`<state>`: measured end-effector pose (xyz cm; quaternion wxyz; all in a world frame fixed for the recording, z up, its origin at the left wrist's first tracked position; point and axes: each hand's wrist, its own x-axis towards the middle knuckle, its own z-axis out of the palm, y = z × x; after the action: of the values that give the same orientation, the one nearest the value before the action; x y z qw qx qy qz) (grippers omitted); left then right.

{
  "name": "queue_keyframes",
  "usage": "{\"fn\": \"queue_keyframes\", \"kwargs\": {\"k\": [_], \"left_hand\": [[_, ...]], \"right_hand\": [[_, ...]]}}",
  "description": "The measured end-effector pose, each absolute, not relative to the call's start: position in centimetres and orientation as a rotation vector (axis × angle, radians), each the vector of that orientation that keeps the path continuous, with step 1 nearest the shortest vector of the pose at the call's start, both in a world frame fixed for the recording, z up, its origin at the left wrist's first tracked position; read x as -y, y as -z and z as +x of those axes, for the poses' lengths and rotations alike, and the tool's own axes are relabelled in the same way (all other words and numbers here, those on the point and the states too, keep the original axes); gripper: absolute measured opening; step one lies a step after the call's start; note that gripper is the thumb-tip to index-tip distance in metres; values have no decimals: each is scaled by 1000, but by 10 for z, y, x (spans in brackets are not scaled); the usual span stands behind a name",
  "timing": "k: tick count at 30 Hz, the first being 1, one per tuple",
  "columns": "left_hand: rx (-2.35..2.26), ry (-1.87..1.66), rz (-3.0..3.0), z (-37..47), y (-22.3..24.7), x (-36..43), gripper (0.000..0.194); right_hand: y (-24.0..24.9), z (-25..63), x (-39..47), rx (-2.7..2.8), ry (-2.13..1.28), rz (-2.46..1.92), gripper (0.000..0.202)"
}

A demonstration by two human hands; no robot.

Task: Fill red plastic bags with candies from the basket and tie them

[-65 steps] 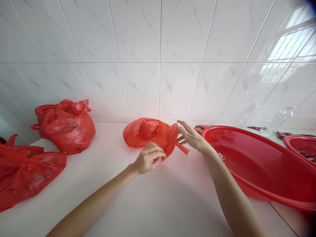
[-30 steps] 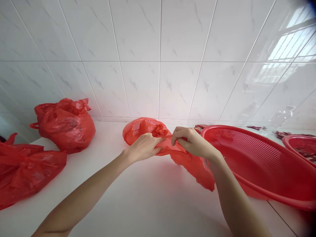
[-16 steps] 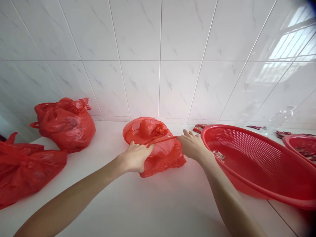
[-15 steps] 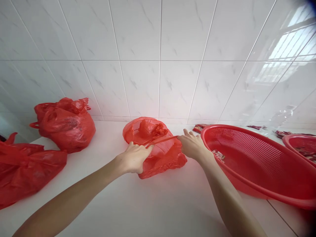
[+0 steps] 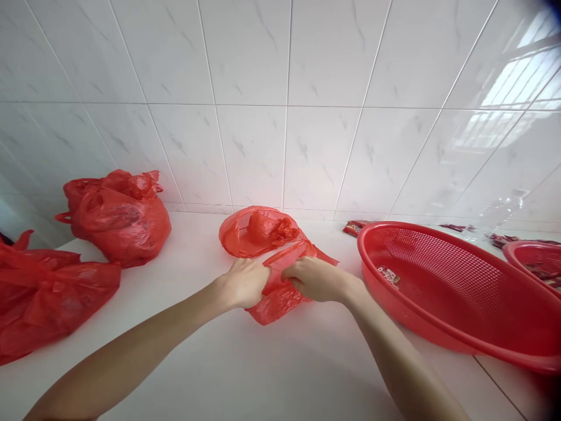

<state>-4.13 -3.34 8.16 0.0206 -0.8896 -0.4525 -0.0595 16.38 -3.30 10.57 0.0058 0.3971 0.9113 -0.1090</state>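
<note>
A thin red plastic bag (image 5: 280, 304) lies crumpled on the white counter in front of me. My left hand (image 5: 249, 282) is closed on its left edge. Over the bag's right side, my right hand (image 5: 312, 277) has its fingers curled in and gripping the film. A strip of the bag sticks out beyond the right hand. Behind both hands, another spread part of red plastic (image 5: 258, 231) lies near the wall, with a bunched lump in it; I cannot tell whether it is the same bag.
Two filled red bags, one tied (image 5: 48, 292) and one bulging (image 5: 123, 222), stand on the left. On the right is a red perforated basket (image 5: 438, 280) with a small packet inside. Behind it lie red packets (image 5: 354, 228), a clear bottle (image 5: 499, 213) and a second basket (image 5: 532, 263).
My right hand has moved left and down, closer to my left hand, and its fingers have curled in. The strip stretched between the hands has gone slack.
</note>
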Motion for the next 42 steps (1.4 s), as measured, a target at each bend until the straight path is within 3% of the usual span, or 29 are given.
{"fn": "queue_keyframes", "kwargs": {"k": [3,7,10,14,16,18,21,28,33,42], "left_hand": [[1587,-353,-2607,-33,-90,32,20],[1706,-444,-2437,-38,-96,22,17],[1774,-449,-2380,-46,-96,17,37],[1606,-311,-2362,-48,-92,26,74],[1408,-70,-2366,-43,-89,34,66],[1204,151,-2400,-36,-85,38,42],[938,181,-2622,-26,-74,32,28],[1198,-47,-2812,-42,-47,-10,23],[1259,-80,-2715,-64,-36,-25,27],[1420,-236,-2551,-58,-61,-11,31]], "right_hand": [[-92,159,22,-2619,210,1382,27],[-92,157,21,-2507,165,1467,22],[-95,153,25,-2451,147,1477,9],[-95,151,26,-2359,143,1472,32],[-94,152,26,-2358,147,1463,35],[-94,153,25,-2391,147,1453,27],[-93,152,23,-2463,114,1419,18],[-89,152,20,-2632,132,1289,19],[-84,156,19,-2613,215,1299,36],[-81,154,12,-2459,93,1521,34]]}}
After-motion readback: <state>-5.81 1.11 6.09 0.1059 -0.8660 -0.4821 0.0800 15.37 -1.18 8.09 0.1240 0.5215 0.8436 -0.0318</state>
